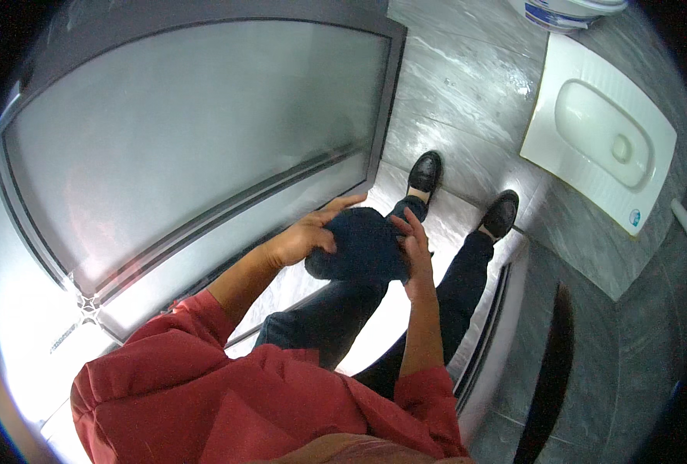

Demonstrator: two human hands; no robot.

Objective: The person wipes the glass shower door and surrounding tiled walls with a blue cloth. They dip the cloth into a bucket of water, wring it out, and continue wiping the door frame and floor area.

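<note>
Both my hands hold a folded dark blue cloth (355,243) in front of my legs. My left hand (310,236) grips its left edge, with the thumb over the cloth and the fingers stretched along the top. At the cloth's right edge is my right hand (416,249), its fingertips raised and partly behind the fabric. The lower part of the cloth overlaps my dark trousers (331,316), so where one ends is hard to tell. Below the hands are my black shoes (425,171), standing on grey marbled tiles.
A grey-framed door with a frosted glass panel (216,127) stands close on the left. At the upper right a white squat toilet (598,133) is set in the floor, with a white bucket (563,14) beyond it. A door track (488,325) runs at the right.
</note>
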